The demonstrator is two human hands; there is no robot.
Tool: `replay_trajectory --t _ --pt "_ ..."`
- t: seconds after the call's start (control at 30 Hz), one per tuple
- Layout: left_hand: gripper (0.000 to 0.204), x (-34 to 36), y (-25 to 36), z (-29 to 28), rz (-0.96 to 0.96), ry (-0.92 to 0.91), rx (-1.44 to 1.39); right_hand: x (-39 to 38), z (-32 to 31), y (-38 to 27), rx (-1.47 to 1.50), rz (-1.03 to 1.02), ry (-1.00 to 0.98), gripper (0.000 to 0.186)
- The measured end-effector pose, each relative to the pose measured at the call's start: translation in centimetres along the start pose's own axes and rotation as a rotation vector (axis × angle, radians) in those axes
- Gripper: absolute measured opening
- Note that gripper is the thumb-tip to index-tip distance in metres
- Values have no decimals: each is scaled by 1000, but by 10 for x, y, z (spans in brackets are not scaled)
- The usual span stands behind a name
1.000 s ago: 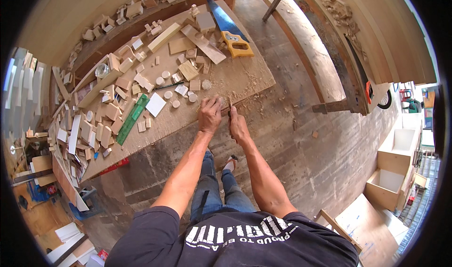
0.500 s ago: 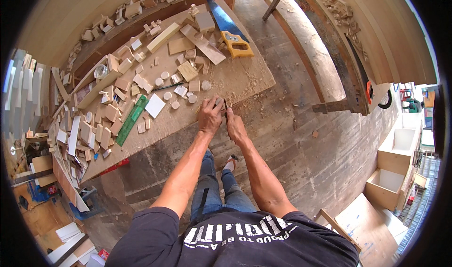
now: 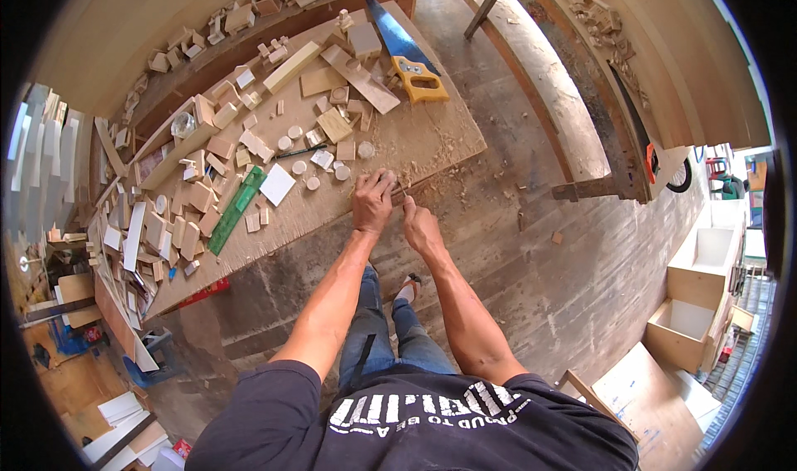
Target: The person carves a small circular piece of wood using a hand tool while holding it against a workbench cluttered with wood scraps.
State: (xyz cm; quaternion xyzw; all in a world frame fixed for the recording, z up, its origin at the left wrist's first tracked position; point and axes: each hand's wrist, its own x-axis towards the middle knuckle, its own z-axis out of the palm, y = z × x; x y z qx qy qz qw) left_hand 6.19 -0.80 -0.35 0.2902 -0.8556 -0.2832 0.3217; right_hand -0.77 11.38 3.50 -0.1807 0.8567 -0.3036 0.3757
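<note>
At the near edge of the wooden workbench (image 3: 290, 222), my left hand (image 3: 374, 201) is closed with its fingers bent over the board. It presses on something too small and covered to make out. Close beside it, my right hand (image 3: 424, 229) grips a slim hand tool (image 3: 407, 192), mostly hidden in the fist, its tip pointing toward the left fingers. Pale wood shavings (image 3: 427, 162) lie just beyond both hands. Round wooden discs (image 3: 312, 183), a white square tile (image 3: 276, 185) and a green strip (image 3: 237, 211) lie to the left.
A handsaw (image 3: 407, 56) with a yellow handle lies at the bench's far right corner. Many small wood blocks (image 3: 199, 195) cover its left side. Another saw (image 3: 643, 135) hangs by a wooden frame at right. Open wooden boxes (image 3: 685, 317) stand far right.
My right hand has shifted slightly right and down, a little farther from the left. The dark blade seen between the hands earlier shows less now. The left hand stays nearly in place.
</note>
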Motion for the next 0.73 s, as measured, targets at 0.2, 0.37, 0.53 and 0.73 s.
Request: replay_trajectory --t 0.2,0.37,0.53,0.73 --pt "23 -3 1 -1 32 -29 75 7 0 7 142 -61 17 77" --pt "25 -4 0 -2 77 -63 148 18 3 3 147 -105 -2 75" --pt "30 -2 0 -3 75 -71 121 22 5 4 116 -133 5 73" --pt "29 -2 0 -4 49 -102 112 25 3 2 19 -117 -27 70"
